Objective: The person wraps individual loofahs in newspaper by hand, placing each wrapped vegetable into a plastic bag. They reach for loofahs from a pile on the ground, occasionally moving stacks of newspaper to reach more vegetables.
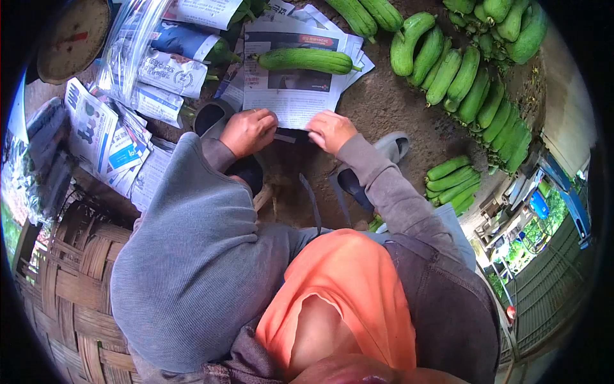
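A green gourd (308,60) lies crosswise on a printed newspaper sheet (291,107) on top of other loose sheets. At the sheet's near left corner, my left hand (250,132) has its fingers curled closed on the paper edge. My right hand (331,130) pinches the near right corner between thumb and fingers. The gourd rests farther up the sheet, touched by neither hand. Paper-wrapped gourds (171,74) lie to the left beside clear plastic.
Rows of bare gourds (462,75) curve along the dirt floor (400,105) on the right, with a smaller pile (453,181) nearer. More newspapers (118,144) lie at left. A round wooden object (71,40) is at upper left, woven bamboo (80,281) at lower left.
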### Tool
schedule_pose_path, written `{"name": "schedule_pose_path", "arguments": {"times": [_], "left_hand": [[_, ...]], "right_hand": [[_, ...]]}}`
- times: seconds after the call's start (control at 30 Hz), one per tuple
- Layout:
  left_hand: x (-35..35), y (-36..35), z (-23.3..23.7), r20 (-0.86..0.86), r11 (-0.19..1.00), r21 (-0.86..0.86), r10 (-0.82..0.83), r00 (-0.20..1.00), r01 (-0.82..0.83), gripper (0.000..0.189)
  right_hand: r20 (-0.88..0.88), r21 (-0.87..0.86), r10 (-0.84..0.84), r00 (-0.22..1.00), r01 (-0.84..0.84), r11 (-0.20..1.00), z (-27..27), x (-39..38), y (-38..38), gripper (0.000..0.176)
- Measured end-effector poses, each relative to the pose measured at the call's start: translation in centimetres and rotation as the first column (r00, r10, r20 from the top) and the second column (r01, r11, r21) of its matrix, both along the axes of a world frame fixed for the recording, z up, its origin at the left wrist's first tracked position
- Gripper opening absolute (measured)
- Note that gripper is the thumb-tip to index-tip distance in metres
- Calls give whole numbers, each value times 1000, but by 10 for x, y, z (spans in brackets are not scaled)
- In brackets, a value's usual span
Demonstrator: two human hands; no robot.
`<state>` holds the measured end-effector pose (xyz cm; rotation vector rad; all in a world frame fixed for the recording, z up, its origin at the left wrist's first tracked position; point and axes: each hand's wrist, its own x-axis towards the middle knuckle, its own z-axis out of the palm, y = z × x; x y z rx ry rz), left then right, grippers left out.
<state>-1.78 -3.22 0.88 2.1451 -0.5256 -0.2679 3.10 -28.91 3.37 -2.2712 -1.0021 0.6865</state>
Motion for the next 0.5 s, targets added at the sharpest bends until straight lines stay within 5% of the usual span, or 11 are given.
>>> {"name": "schedule_pose_path", "arguments": {"times": [0.1, 0.3, 0.4, 0.5], "left_hand": [[2, 2, 8, 50, 1000, 12, -30, 998, 29, 18], [3, 0, 3, 87, 987, 97, -136, 987, 128, 15], [1, 0, -3, 80, 976, 140, -182, 980, 169, 11], [-6, -1, -8, 80, 967, 159, -215, 973, 200, 10]], "right_hand": [[-53, -61, -48, 997, 45, 997, -5, -3, -5, 13], [-143, -248, 86, 986, -120, 961, 12, 21, 26, 32], [149, 68, -130, 980, 121, 990, 12, 57, 36, 41], [364, -78, -195, 911, 239, 968, -15, 95, 28, 50]]}}
